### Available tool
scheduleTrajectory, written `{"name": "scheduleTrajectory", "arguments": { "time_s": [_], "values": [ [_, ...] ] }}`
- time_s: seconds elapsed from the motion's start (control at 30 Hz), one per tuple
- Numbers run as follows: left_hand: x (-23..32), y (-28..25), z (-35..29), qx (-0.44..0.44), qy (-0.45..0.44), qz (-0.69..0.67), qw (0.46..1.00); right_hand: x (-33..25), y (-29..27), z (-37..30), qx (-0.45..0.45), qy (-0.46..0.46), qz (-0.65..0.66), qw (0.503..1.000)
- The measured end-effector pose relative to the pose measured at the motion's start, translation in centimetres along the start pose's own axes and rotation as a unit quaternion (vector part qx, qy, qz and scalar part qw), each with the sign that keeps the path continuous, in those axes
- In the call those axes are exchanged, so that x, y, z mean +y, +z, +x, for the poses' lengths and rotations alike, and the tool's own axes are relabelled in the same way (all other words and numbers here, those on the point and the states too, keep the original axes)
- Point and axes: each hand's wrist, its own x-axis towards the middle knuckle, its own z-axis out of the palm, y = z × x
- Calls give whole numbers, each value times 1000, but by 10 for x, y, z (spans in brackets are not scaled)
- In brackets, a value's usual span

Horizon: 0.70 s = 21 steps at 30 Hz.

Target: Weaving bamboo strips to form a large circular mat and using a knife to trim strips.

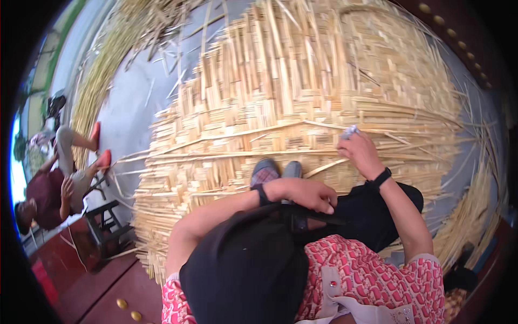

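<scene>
A wide mat of woven pale straw strips (pixel 280 108) spreads under and in front of me, and my shoes (pixel 267 173) stand on it. My right hand (pixel 360 151), to the right over the mat, is closed with a small crumpled grey-white piece (pixel 350 131) at its fingertips; whether it is cloth or paper I cannot tell. My left hand (pixel 310 195) lies across my lap above my dark trousers, its fingers curled in. What it holds, if anything, is hidden. Long loose strips (pixel 243 155) run crosswise over the weave between my feet and the far part.
At the left, another person in red shoes (pixel 101 159) sits near a black stool (pixel 110 227). A long bundle of straw (pixel 102 75) lies at the far left on the grey floor (pixel 129 108). More straw (pixel 469 210) lies at the right. A dark red studded door (pixel 458 27) borders the far right.
</scene>
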Motion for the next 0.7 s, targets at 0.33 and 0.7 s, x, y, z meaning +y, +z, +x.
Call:
{"name": "scheduleTrajectory", "arguments": {
  "time_s": [0.33,0.7],
  "values": [
    [2,34,-7,20,73,53,996,-29,-33,-37,363,111,255,889],
    [130,5,-35,306,419,-436,735,-193,-119,-98,399,-147,802,419]
  ]
}}
